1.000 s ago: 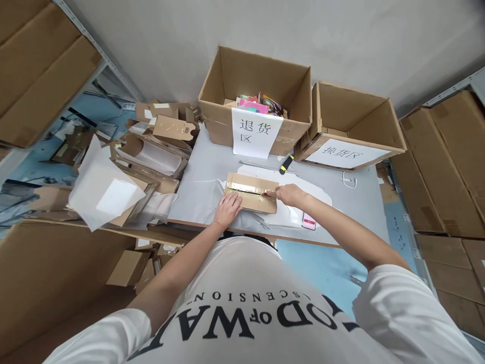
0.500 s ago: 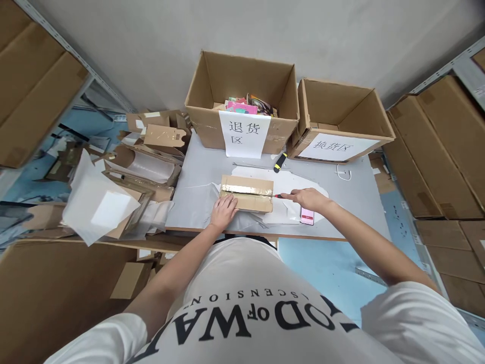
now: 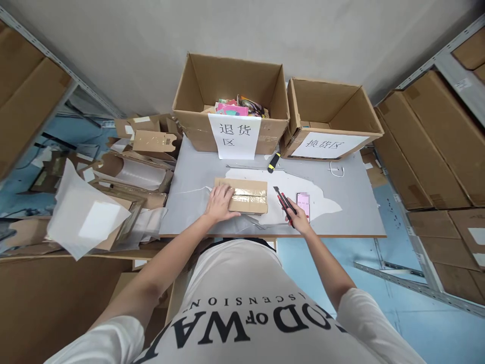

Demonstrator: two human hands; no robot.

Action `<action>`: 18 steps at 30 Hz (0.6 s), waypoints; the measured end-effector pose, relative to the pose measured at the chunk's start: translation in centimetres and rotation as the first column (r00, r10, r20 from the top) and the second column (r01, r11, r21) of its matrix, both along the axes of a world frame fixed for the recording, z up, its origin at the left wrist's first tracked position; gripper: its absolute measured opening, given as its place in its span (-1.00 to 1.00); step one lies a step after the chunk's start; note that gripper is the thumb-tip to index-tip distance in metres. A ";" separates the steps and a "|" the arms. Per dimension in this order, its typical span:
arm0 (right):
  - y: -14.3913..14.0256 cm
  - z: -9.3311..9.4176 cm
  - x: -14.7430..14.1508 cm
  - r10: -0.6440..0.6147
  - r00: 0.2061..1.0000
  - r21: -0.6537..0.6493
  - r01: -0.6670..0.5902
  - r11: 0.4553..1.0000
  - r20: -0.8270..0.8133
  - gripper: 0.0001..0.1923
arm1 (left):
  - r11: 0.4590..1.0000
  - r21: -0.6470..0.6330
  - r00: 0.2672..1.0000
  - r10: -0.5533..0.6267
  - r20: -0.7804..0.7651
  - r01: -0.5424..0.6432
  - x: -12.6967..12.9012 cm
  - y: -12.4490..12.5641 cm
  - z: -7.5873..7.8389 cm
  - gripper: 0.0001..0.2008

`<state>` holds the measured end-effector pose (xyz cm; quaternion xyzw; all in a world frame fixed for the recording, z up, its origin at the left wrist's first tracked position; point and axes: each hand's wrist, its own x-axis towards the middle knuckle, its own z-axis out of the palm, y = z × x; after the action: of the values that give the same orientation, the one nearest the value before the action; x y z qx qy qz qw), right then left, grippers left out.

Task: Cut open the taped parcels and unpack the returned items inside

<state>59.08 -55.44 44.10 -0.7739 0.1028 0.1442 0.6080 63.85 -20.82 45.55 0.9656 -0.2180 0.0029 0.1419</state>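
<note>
Head view: gripping a black and red cutter [image 3: 279, 198] in the right hand [image 3: 299, 219], with fingers closed around its handle, to the right of the small carton [image 3: 249, 203]. Keeping the left hand [image 3: 220, 203] laid over the carton's left end, not closed around it. Compared with half a second ago, have drawn the blade away from the carton's right end; probably finished with this cut along the taped seam. Near the carton, farther right, see a phone [image 3: 302, 203]; behind it, a yellow-black tool [image 3: 273, 163] and a big open box [image 3: 271, 139].
</note>
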 end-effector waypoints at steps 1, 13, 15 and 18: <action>0.7 -0.5 -0.1 -0.038 0.999 0.046 0.038 0.998 -0.010 -0.19 | 1.000 0.014 1.000 -0.016 -0.011 0.016 0.7 -0.2 0.1 0.04; 1.9 -1.5 -0.8 -0.014 0.998 0.200 0.026 0.979 -0.060 -0.18 | 0.993 0.115 0.990 -0.024 -0.140 0.040 2.5 -0.9 -0.5 0.25; 1.6 -1.4 -0.7 0.002 0.998 0.193 0.010 0.981 -0.062 -0.18 | 0.993 0.111 0.990 -0.014 -0.140 0.030 2.4 -1.0 -0.4 0.23; 1.2 -1.2 -0.3 0.034 0.996 0.195 -0.017 0.981 -0.083 -0.18 | 0.995 0.097 0.992 -0.002 -0.126 0.015 2.3 -1.0 -0.3 0.20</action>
<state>58.74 -54.24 42.93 -0.7055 0.1044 0.1947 0.6735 66.16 -21.80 45.22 0.9687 -0.2125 -0.0693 0.1079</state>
